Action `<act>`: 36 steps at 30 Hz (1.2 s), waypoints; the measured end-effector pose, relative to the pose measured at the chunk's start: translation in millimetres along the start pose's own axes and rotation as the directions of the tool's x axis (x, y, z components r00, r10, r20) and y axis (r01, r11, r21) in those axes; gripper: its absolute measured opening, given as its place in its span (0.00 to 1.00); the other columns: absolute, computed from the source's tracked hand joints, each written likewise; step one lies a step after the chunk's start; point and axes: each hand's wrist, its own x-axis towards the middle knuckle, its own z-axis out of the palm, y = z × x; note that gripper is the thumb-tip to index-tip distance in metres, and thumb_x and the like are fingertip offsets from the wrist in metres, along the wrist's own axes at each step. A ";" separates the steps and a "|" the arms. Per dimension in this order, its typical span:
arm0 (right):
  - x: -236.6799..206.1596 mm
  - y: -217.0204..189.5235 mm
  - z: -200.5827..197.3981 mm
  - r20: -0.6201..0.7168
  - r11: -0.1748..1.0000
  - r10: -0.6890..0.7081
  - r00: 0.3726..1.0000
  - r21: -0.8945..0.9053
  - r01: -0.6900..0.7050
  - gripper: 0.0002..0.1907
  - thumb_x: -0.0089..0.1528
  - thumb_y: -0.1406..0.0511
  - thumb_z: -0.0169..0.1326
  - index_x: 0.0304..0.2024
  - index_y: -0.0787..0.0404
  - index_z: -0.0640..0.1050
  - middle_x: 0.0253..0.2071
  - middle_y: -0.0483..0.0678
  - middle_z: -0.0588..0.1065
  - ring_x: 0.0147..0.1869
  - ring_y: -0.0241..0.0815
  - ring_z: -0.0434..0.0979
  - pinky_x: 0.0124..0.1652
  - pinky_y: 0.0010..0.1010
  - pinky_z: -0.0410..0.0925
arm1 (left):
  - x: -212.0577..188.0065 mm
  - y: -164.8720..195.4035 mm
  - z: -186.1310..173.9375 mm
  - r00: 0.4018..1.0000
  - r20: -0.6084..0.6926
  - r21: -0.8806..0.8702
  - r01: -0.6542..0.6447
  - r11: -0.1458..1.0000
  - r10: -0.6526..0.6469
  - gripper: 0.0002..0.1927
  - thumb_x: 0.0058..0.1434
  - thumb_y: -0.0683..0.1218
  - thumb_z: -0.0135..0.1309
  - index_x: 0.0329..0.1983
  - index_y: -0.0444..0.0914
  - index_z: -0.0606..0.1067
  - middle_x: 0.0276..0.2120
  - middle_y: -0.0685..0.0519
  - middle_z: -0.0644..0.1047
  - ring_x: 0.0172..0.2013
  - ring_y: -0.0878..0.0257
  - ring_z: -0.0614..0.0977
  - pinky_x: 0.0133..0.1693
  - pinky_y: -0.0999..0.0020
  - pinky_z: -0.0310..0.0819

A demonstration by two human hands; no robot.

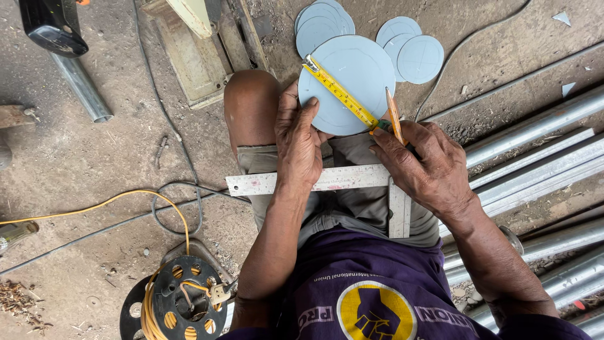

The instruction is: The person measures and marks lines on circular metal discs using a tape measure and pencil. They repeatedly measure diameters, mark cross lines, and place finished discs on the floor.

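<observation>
Floor: dirt floor (94, 157) of a workshop lay under me, dusty, with small scraps on it.
Disc: I saw a round grey disc (349, 75) resting on my knee (250, 101), flat side up.
Left hand: my left hand (299, 138) lay flat on the lower left edge of the disc, fingers stretched and rather narrow, pressing it down and gripping nothing.
Tape: a yellow tape (340, 91) ran slanted across the disc, from its upper left edge to its lower right edge.
Right hand: my right hand (428, 167) was closed on a pencil (394, 114) and also held the tape end at the right edge of the disc; the pencil tip pointed up, touching the disc near the tape.
Square: a metal square (352, 179) lay over my lap, under both wrists.
More discs: smaller grey discs (409, 47) were in two piles on the floor just beyond the big one.
Pipes: metal pipes (541, 157) were at my right, side by side.
Reel: a black cable reel (185, 302) with a yellow cord (126, 198) stood at my left.
</observation>
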 end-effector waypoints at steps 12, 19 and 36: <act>-4.5 -2.9 1.8 -0.013 0.997 0.057 0.998 0.050 -0.057 0.26 0.61 0.66 0.72 0.59 0.60 0.77 0.53 0.52 0.71 0.49 0.46 0.78 0.42 0.36 0.76 | 6.2 3.5 -1.5 0.996 -0.084 0.006 0.008 1.000 -0.008 0.16 0.71 0.42 0.52 0.60 0.37 0.70 0.54 0.48 0.76 0.52 0.60 0.81 0.48 0.60 0.87; -8.8 -4.6 3.2 -0.022 0.993 0.092 0.996 0.079 -0.090 0.27 0.60 0.68 0.72 0.59 0.65 0.75 0.51 0.55 0.72 0.51 0.50 0.79 0.44 0.38 0.77 | 5.8 2.1 -3.2 0.998 -0.042 -0.017 0.036 0.999 -0.037 0.17 0.70 0.43 0.62 0.59 0.34 0.74 0.51 0.47 0.79 0.52 0.61 0.81 0.54 0.64 0.83; -8.2 -7.6 6.6 -0.024 0.978 0.114 0.993 0.180 -0.108 0.27 0.59 0.71 0.71 0.57 0.67 0.74 0.53 0.58 0.72 0.57 0.54 0.79 0.51 0.41 0.78 | -4.8 -4.6 -3.3 0.986 -0.021 -0.167 0.162 0.973 -0.168 0.10 0.68 0.37 0.62 0.51 0.36 0.78 0.44 0.50 0.81 0.43 0.65 0.83 0.44 0.72 0.77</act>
